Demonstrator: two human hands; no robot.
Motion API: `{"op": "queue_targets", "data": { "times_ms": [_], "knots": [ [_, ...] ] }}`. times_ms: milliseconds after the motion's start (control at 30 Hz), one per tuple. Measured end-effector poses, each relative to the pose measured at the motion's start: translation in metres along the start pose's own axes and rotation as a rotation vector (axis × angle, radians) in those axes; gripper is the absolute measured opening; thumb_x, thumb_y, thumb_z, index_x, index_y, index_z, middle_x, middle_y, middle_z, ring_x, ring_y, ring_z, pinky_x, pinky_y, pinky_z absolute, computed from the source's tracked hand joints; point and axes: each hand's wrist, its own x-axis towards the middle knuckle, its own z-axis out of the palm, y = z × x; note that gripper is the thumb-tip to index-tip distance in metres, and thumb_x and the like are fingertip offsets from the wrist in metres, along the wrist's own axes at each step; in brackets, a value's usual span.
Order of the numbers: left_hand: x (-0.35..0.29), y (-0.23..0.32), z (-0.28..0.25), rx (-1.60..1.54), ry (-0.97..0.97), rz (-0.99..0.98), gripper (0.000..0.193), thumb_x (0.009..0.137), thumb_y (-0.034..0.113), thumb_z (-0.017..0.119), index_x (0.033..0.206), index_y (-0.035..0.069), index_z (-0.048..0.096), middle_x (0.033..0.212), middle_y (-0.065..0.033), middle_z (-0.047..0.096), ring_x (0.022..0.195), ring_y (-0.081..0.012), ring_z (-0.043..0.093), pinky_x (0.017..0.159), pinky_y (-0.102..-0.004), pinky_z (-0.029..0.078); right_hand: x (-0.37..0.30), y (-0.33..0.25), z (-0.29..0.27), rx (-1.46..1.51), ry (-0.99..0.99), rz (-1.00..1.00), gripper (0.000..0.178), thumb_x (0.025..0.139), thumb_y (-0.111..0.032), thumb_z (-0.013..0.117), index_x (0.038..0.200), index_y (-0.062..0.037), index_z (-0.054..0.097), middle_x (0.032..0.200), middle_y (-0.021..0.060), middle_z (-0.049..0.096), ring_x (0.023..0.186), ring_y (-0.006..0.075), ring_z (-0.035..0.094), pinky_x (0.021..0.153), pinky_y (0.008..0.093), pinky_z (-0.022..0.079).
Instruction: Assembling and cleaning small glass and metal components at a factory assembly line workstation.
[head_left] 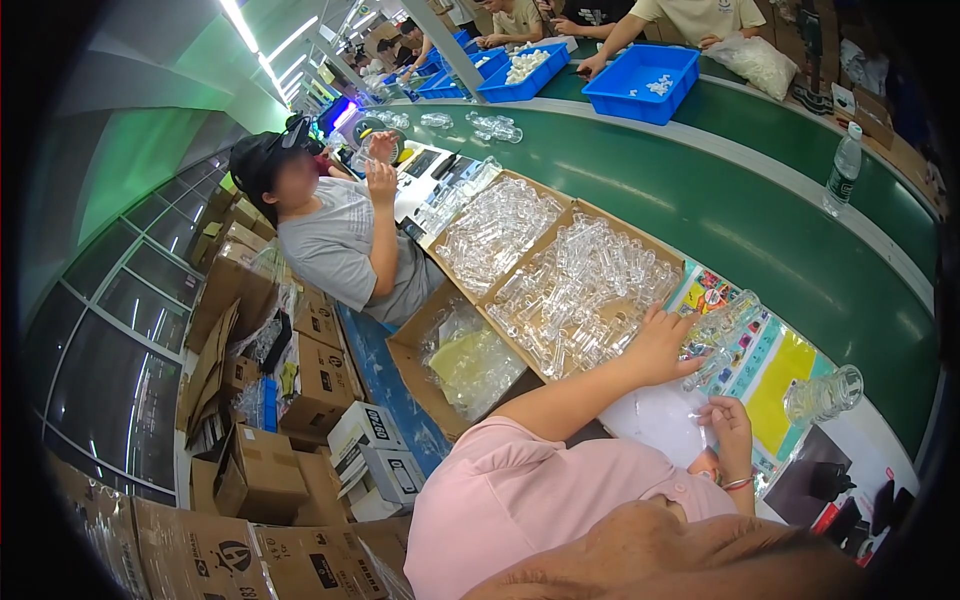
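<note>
- Left hand (660, 345) released, fingers spread, lying flat on the clear tubes (585, 285) at the 4 o'clock corner of a carton (601, 215).
- Clear bundle (722, 322) of the same tubes just at 2 o'clock of the left hand, close to the fingertips; cannot tell if touching.
- Right hand (730, 428) at 5 o'clock of the left one, near it, thin bracelet on the wrist, fingers bent with tips together over a white sheet (650, 415); cannot tell if grasping something, too small and clear to see.
- Second bundle (825, 393) at 3 o'clock of the right hand, apart from it, on the tabletop (880, 450).
- Coloured sheet (775, 375) under both bundles.
- Second carton (548, 189) of clear tubes at 10 o'clock of the first one, side by side, touching.
- Green belt (760, 220) beyond the cartons, at 12 o'clock, with a water bottle (845, 165) upright on its far edge.
- Blue bins (640, 80) far at 12 o'clock, other people's hands at them.
- Person in a grey shirt (335, 245) sitting at 9 o'clock of the cartons, both hands raised.
- Brown boxes (260, 470) on the floor at 8 o'clock.
</note>
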Motion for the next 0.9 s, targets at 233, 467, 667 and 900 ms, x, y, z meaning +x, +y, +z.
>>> {"op": "queue_targets", "data": {
  "times_ms": [233, 467, 667, 900],
  "knots": [
    [0.0, 0.0016, 0.0, -0.023, -0.008, -0.006, 0.067, 0.071, 0.042, 0.06, 0.122, 0.003, 0.041, 0.097, -0.0188, 0.05, 0.1, -0.0353, 0.045, 0.101, -0.05, 0.019, -0.001, -0.0002, -0.0015, -0.017, 0.015, 0.006, 0.019, 0.087, -0.008, 0.047, 0.102, 0.0028, 0.049, 0.086, 0.0083, 0.057, 0.074, 0.011, 0.053, 0.072, 0.0235, 0.043],
    [0.0003, 0.0022, -0.0034, 0.001, -0.023, -0.025, 0.069, 0.069, 0.042, 0.061, 0.123, 0.004, 0.041, 0.097, -0.0192, 0.051, 0.1, -0.0355, 0.046, 0.101, -0.0506, 0.019, 0.001, 0.0016, -0.002, -0.033, 0.01, -0.02, 0.018, 0.088, -0.009, 0.046, 0.101, 0.0023, 0.049, 0.086, 0.0081, 0.057, 0.074, 0.0109, 0.052, 0.072, 0.023, 0.043],
    [0.0007, 0.0062, -0.0062, -0.013, -0.03, -0.029, 0.068, 0.069, 0.044, 0.059, 0.12, 0.001, 0.044, 0.097, -0.0204, 0.052, 0.1, -0.0367, 0.046, 0.102, -0.0498, 0.018, 0.0, 0.0018, -0.0016, -0.065, 0.012, -0.036, 0.019, 0.089, -0.011, 0.045, 0.103, 0.0017, 0.049, 0.086, 0.0073, 0.057, 0.073, 0.0107, 0.053, 0.072, 0.023, 0.042],
    [-0.0021, 0.0027, -0.0009, -0.033, -0.032, -0.052, 0.068, 0.07, 0.045, 0.058, 0.12, 0.0, 0.044, 0.098, -0.0204, 0.052, 0.102, -0.0345, 0.046, 0.102, -0.0498, 0.017, -0.0009, 0.0034, -0.0022, -0.09, 0.011, -0.009, 0.02, 0.089, -0.012, 0.047, 0.102, 0.0023, 0.049, 0.086, 0.0081, 0.056, 0.074, 0.011, 0.052, 0.073, 0.0233, 0.042]
  ]
}}
